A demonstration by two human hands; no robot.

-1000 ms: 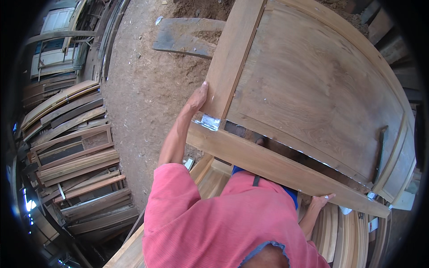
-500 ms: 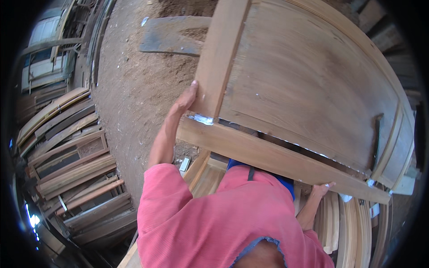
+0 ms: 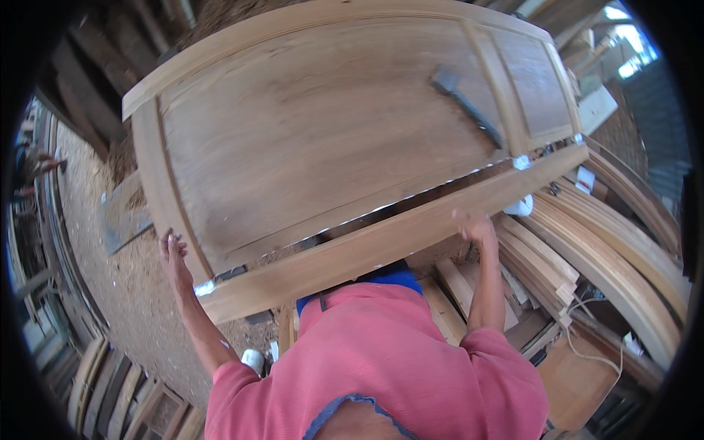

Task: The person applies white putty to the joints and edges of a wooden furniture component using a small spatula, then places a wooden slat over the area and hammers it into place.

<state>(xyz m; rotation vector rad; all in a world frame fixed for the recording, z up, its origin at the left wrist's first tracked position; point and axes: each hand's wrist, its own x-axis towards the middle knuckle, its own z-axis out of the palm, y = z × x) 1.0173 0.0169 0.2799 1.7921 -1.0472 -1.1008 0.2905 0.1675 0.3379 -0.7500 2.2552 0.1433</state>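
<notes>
A large wooden panel door (image 3: 315, 125) lies before me, with a long loose-edged rail (image 3: 367, 246) along its near side. A narrow gap separates the rail from the panel, and white glue (image 3: 204, 288) shows at the corner joint. My left hand (image 3: 174, 253) is beside the door's left stile (image 3: 163, 176), fingers apart and holding nothing. Over the rail's right half is my right hand (image 3: 477, 227), slightly blurred, its fingers loosely spread with nothing in them. On the panel's right part rests a hammer (image 3: 473, 114) with a dark head.
Curved wooden pieces (image 3: 609, 257) are stacked at the right, near a white roll-like object (image 3: 521, 205). A pale cord (image 3: 590, 358) hangs below them. More timber frames (image 3: 158, 411) stand at the lower left. A board (image 3: 125, 213) lies on the dirt ground (image 3: 139, 308).
My view has swung, and the door now lies more level across it. My left hand has come off the stile's edge; my right hand has lifted from the rail's near edge.
</notes>
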